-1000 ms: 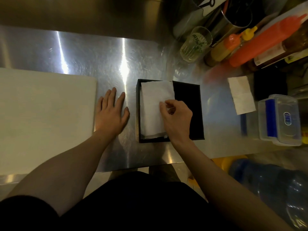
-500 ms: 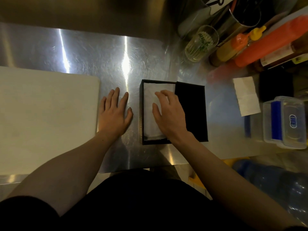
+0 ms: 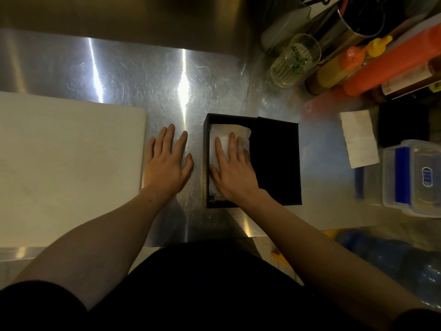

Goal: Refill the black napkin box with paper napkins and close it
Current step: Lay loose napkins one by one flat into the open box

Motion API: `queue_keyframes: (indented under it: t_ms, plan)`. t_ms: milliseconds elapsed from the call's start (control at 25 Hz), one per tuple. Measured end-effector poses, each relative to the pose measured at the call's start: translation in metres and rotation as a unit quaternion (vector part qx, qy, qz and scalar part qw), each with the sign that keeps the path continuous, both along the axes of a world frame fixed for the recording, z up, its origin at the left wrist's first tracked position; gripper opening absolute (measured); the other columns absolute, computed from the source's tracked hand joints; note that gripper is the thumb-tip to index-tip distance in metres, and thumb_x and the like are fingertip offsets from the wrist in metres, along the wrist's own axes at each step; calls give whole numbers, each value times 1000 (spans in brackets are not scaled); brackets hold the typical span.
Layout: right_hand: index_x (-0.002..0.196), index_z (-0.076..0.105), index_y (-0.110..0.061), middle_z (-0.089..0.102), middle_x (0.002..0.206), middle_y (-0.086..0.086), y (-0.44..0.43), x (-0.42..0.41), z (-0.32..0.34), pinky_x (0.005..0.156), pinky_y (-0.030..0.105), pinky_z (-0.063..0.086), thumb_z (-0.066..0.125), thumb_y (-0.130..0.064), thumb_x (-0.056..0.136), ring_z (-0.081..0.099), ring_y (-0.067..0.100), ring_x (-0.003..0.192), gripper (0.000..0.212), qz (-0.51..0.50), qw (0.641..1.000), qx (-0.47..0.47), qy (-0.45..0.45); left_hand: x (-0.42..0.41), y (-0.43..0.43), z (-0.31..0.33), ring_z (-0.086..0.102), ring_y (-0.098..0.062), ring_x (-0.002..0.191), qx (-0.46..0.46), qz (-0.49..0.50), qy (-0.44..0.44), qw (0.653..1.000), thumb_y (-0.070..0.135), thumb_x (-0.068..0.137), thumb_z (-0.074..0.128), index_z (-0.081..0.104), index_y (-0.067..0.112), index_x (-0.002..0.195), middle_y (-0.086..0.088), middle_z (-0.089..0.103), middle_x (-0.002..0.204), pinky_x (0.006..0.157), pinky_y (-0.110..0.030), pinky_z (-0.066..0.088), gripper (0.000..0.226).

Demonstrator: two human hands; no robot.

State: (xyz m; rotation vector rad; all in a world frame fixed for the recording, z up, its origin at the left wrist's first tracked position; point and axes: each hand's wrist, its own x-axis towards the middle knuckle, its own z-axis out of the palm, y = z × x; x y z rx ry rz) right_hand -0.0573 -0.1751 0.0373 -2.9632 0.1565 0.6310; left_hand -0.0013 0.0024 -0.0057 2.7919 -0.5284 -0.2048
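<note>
The black napkin box (image 3: pixel 206 161) lies on the steel counter in the middle of the view, its left half uncovered. White paper napkins (image 3: pixel 225 132) lie inside that half. A black lid (image 3: pixel 274 158) covers the right half of the box. My right hand (image 3: pixel 235 168) lies flat on the napkins with straight fingers, pressing them down. My left hand (image 3: pixel 167 161) rests flat on the counter just left of the box, fingers spread, holding nothing. One more white napkin (image 3: pixel 359 137) lies on the counter to the right.
A white cutting board (image 3: pixel 66 173) fills the left side. A drinking glass (image 3: pixel 296 60), sauce bottles (image 3: pixel 391 63) and a metal canister (image 3: pixel 358 17) crowd the back right. A clear plastic container with blue clips (image 3: pixel 412 177) stands at the right edge. The counter's front edge runs near my body.
My right hand went from pinching a napkin's edge over the box to lying flat on the napkins inside it. The napkin has sunk into the box. My left hand stayed put.
</note>
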Motion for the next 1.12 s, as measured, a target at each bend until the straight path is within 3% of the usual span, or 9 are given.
queue_keyframes:
  t_ms: [240,480,680,920,1120]
  plan:
    - [151,-16,-20,-19,158,21,1,-2,-12,118,50,-3,19,-56,98,-15,38,146,72,-5,1000,-21,18,0,-1,0,18,-31,150,6,0,0,1000,43,98,37,31,19,152,-15,22,162,120,-47,13,59]
    - [152,-12,-21,-18,158,21,1,-1,-4,118,50,-4,20,-55,99,-16,38,146,71,-12,1000,7,5,-1,-1,0,16,-31,150,6,1,7,1000,42,98,39,30,19,152,-15,20,162,120,-48,11,60]
    - [154,-1,-15,-7,160,21,-1,1,12,118,47,0,21,-51,100,-7,35,148,68,5,999,12,-41,-1,-1,1,15,-31,151,4,2,11,1000,42,98,38,30,19,152,-14,20,163,120,-47,11,59]
    - [153,13,-11,5,161,17,-4,-4,24,120,40,5,29,-42,103,1,28,149,61,-13,993,89,-82,-1,0,3,14,-31,151,-2,-1,12,1000,43,99,36,29,19,153,-15,19,163,120,-48,11,59]
    - [147,33,-9,28,155,19,-22,-18,41,116,38,22,44,-34,100,24,31,144,54,-32,976,149,-158,-1,1,4,12,-31,151,6,-4,21,1000,42,100,37,26,20,153,-15,17,163,120,-47,9,58]
